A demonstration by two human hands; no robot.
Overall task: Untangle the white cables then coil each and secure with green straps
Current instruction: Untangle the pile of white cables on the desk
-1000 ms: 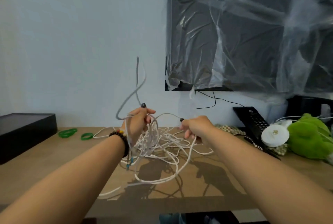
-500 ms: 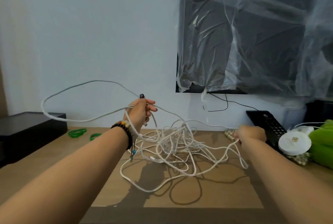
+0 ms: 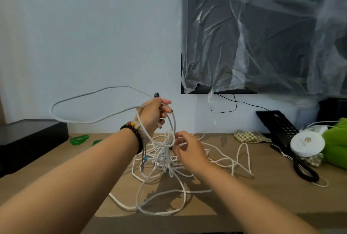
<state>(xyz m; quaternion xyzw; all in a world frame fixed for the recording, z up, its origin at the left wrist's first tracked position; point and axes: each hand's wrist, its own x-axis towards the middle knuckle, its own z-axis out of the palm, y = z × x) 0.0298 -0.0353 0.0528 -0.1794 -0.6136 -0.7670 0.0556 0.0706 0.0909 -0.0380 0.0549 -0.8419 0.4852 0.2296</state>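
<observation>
Nearest the viewer, slack loops of the white cables (image 3: pixel 161 192) lie on the wooden table (image 3: pixel 244 201), below and in front of both sets of fingers. The right hand (image 3: pixel 189 151) is lowered to the knot of the tangle, its fingertips (image 3: pixel 175 144) pinched on strands at the top of the heap. The left hand (image 3: pixel 154 116) is raised above and just behind those fingers, curled closed around gathered cable; one long loop (image 3: pixel 75 107) arcs out to its left in the air (a beaded bracelet (image 3: pixel 134 130) sits on that wrist). Farther back, left of the left fingers, two green straps (image 3: pixel 79 139) lie beside a black box (image 3: pixel 28 137). Right of the right fingers, well apart, sit a black telephone (image 3: pixel 281 126), a white round object (image 3: pixel 307 142) and a green plush item (image 3: pixel 336 143). Behind, a plastic-wrapped dark screen (image 3: pixel 262 32) hangs on the wall.
</observation>
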